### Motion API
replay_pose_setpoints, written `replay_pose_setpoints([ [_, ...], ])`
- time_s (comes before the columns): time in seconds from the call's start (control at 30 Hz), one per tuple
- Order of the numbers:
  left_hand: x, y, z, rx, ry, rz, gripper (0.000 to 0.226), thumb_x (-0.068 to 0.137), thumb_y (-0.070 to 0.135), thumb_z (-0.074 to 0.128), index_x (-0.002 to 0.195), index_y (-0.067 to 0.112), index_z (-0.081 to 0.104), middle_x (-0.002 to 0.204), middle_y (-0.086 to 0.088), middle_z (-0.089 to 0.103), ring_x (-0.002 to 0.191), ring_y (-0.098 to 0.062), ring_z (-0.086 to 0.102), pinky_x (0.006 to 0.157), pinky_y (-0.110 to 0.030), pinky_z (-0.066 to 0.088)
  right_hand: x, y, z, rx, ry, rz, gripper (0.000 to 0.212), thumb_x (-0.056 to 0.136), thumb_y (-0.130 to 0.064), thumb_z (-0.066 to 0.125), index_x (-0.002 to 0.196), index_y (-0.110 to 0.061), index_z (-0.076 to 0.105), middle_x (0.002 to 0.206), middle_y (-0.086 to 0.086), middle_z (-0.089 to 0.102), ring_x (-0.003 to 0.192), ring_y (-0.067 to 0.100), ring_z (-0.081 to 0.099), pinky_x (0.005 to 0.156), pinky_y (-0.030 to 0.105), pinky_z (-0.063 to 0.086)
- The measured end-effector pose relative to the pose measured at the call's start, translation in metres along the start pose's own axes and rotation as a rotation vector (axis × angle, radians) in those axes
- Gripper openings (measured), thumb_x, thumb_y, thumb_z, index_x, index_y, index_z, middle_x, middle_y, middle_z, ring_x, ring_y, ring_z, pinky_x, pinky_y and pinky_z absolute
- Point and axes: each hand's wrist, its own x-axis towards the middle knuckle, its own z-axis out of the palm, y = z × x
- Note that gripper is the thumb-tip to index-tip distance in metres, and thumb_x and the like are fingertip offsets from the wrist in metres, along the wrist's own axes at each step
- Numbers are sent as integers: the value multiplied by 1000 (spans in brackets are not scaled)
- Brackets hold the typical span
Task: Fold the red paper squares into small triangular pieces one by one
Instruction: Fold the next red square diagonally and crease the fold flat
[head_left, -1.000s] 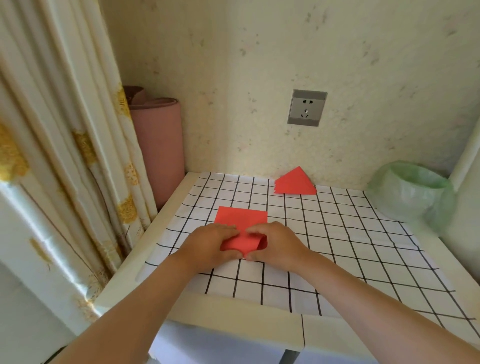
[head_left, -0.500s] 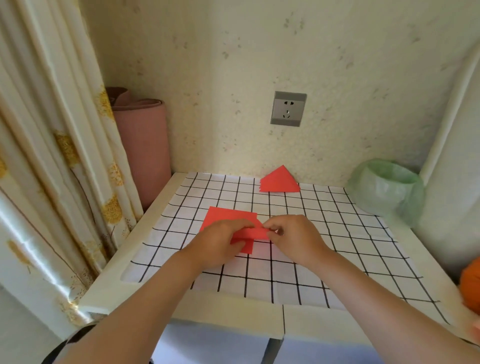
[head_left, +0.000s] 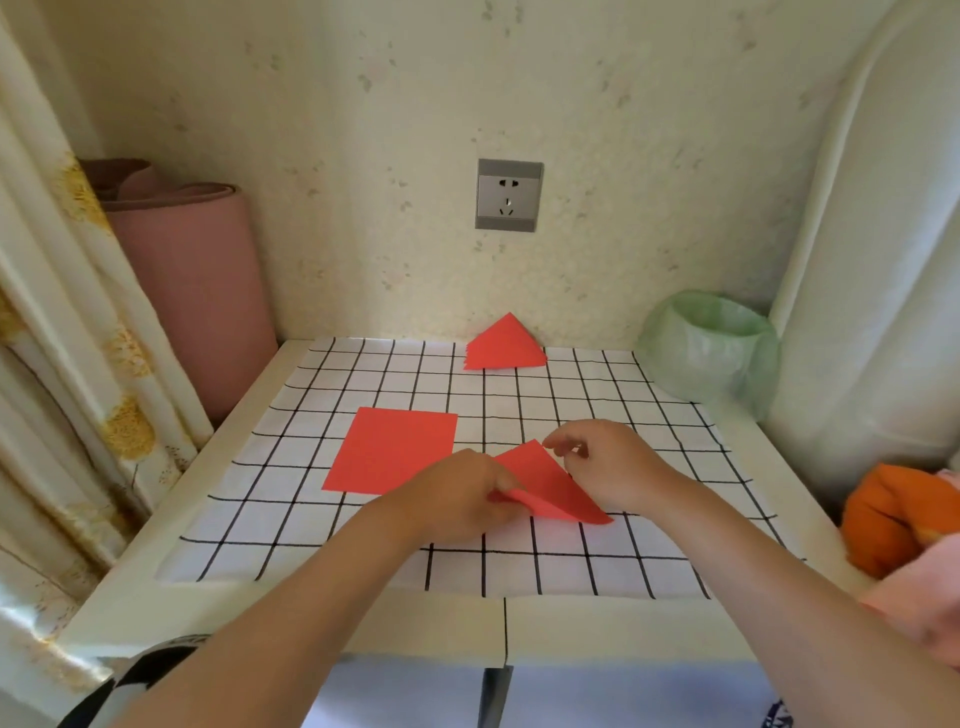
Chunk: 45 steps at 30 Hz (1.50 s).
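A red paper sheet (head_left: 550, 486) lies folded into a triangle on the grid-patterned mat (head_left: 519, 410), between my two hands. My left hand (head_left: 457, 499) pinches its near left corner, lifting that edge a little. At the sheet's far tip, my right hand (head_left: 608, 462) has its fingers curled and pinches the top point. A flat stack of red paper squares (head_left: 392, 449) sits on the mat just left of my hands. Several finished red triangles (head_left: 504, 345) are piled against the wall at the back.
A green plastic-lined bin (head_left: 711, 353) stands at the back right corner. A rolled pink mat (head_left: 192, 280) and a curtain (head_left: 57, 312) flank the table's left side. Orange and pink cloth (head_left: 893, 525) lies at the right edge. A wall socket (head_left: 508, 195) is above.
One sheet has come off the stack and moved right, now folded into a triangle between my hands. The stack is uncovered. The camera view has shifted right.
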Motion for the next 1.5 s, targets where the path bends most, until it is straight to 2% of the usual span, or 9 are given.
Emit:
replay_pose_setpoints([
  [0.13, 6, 6, 6, 39, 3, 40, 30, 91, 32, 63, 62, 25, 60, 59, 4, 54, 56, -9, 47, 55, -27, 39, 15, 9, 1, -155, -59, 13, 34, 94, -36, 59, 128, -32, 60, 116, -6, 57, 106, 13, 55, 91, 29, 44],
  [0.33, 10, 5, 5, -50, -20, 32, 12, 90, 33, 67, 96, 29, 77, 63, 13, 60, 59, -4, 52, 55, -20, 39, 35, 2, 6, -272, -154, 25, 39, 88, -47, 65, 123, -31, 57, 122, 1, 49, 113, 22, 52, 97, 42, 47],
  [0.6, 19, -2, 9, -49, 13, 8, 25, 87, 42, 66, 82, 18, 71, 71, -2, 64, 65, -15, 56, 67, -44, 49, 40, -1, 8, -276, -180, 20, 18, 89, -41, 66, 104, -30, 63, 116, 0, 49, 105, 23, 55, 91, 40, 49],
  [0.73, 23, -3, 8, -137, 147, 63, 12, 86, 35, 72, 87, 24, 75, 101, 12, 60, 98, -5, 52, 86, -29, 45, 34, -3, 4, 11, -115, 14, 8, 89, -31, 67, 92, -30, 60, 96, -10, 62, 86, 12, 60, 71, 26, 44],
  [0.9, 24, -5, 1, -211, 303, -27, 14, 83, 39, 74, 95, 32, 77, 137, 20, 43, 130, 2, 27, 99, -13, 22, 24, -16, -7, 426, -70, 53, 33, 84, -5, 72, 104, -29, 63, 86, -1, 73, 72, 11, 67, 66, 26, 54],
  [1.07, 25, -1, -6, -497, 278, -92, 5, 89, 26, 71, 88, 25, 75, 91, 14, 71, 86, -3, 66, 78, -24, 53, 16, -26, -13, 598, -48, 81, 25, 86, -3, 69, 104, -20, 73, 92, 6, 77, 77, 12, 69, 71, 25, 56],
  [1.13, 25, 1, -7, -522, 307, -123, 8, 89, 24, 70, 82, 25, 70, 73, 17, 68, 69, -1, 62, 66, -20, 48, 13, -30, -17, 655, -47, 95, 14, 93, -15, 64, 100, -18, 76, 89, 2, 77, 77, 12, 69, 71, 25, 56],
  [1.3, 27, 1, -6, -583, 401, -125, 9, 88, 17, 72, 94, 23, 69, 86, 9, 74, 79, -9, 70, 73, -29, 56, 11, -29, -23, 544, -93, 193, 46, 93, -53, 57, 89, -12, 76, 75, -5, 72, 66, 12, 66, 68, 28, 51],
  [1.5, 27, 4, -8, -608, 437, -171, 39, 84, 20, 76, 116, 33, 57, 73, 7, 71, 66, -3, 67, 59, -17, 49, 9, -23, -21, 534, -50, 166, 2, 86, -22, 76, 86, -21, 78, 84, -5, 76, 68, 1, 68, 63, 17, 52],
])
